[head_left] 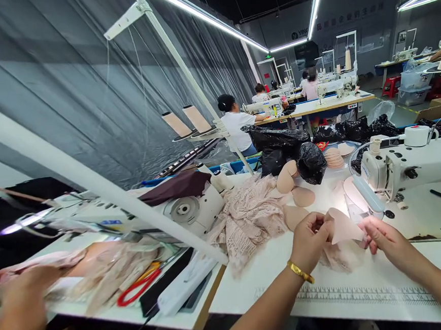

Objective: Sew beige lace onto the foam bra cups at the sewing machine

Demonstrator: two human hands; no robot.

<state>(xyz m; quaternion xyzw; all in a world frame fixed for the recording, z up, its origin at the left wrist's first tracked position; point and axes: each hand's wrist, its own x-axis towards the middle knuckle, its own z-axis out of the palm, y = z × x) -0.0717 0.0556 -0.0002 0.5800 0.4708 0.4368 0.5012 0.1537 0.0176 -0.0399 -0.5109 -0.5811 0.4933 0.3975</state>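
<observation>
Foam cup (343,226) spans between left hand (309,239) and right hand (382,237) grips.

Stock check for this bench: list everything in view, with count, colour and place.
foam cup: one, pale pink, held between both hands
loose foam cups: several, beige, on the table
lace fabric: one heap, pale pink, left of the cups
right sewing machine: one, white, right of the hands
left sewing machine: one, white, left of the lace
bags: several, black, behind the cups
scissors: one, red handles, lower left
thread cones: two, beige, on a stand
table: one, white, under the hands
co-worker's hand: one, blurred, lower left
bracelet: one, gold, left wrist
left hand: one, pinching the cup's left edge
right hand: one, pinching its right edge
</observation>
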